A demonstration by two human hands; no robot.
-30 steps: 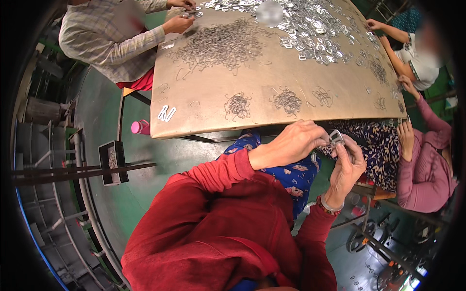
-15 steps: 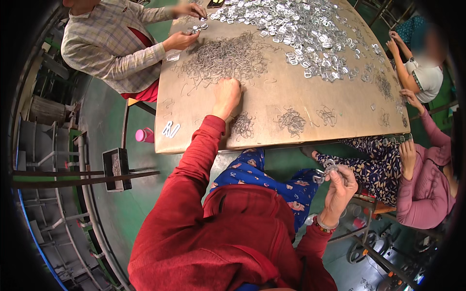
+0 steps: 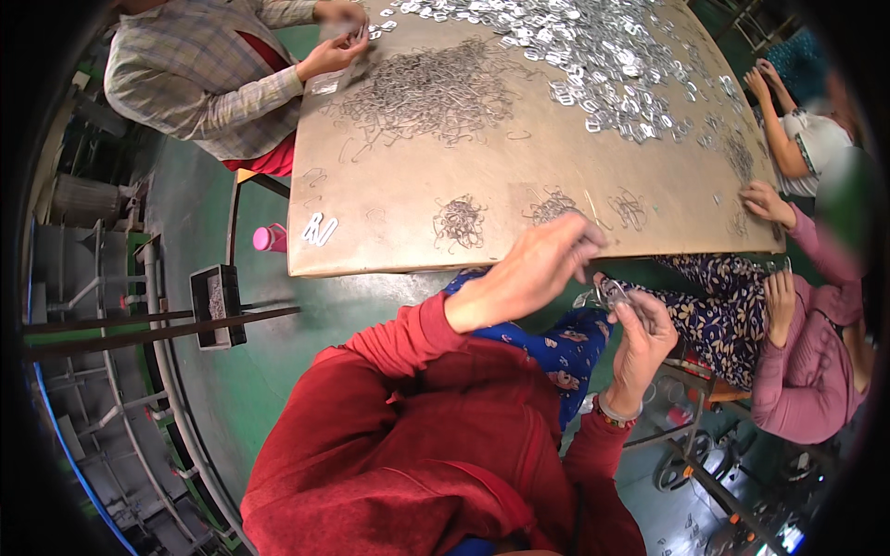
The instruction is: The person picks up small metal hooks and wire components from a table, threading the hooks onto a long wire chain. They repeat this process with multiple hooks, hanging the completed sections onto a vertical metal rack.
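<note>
My right hand (image 3: 646,347), with a bracelet at its wrist, is raised in front of the table's near edge. Thumb and fingers pinch a silver metal buckle (image 3: 610,295) there; whether it is one or several is unclear. Just left of it, my left hand (image 3: 533,269) hovers with bent, slightly blurred fingers. Anything between those fingers is too small to make out. Beyond it on the table lie small heaps of bent wire hooks (image 3: 460,222), one partly covered by my left hand.
The brown-topped table (image 3: 371,246) bears a large wire hook pile (image 3: 436,91) and a spread of silver buckles (image 3: 603,69). Several loose buckles (image 3: 320,229) lie at its left corner. Co-workers sit left and right. A pink bottle (image 3: 270,238) and black crate (image 3: 217,308) stand left.
My left hand has come back from the near edge of the large hook pile, moving right and nearer to my right hand. My right hand stays nearly in place, still gripping metal.
</note>
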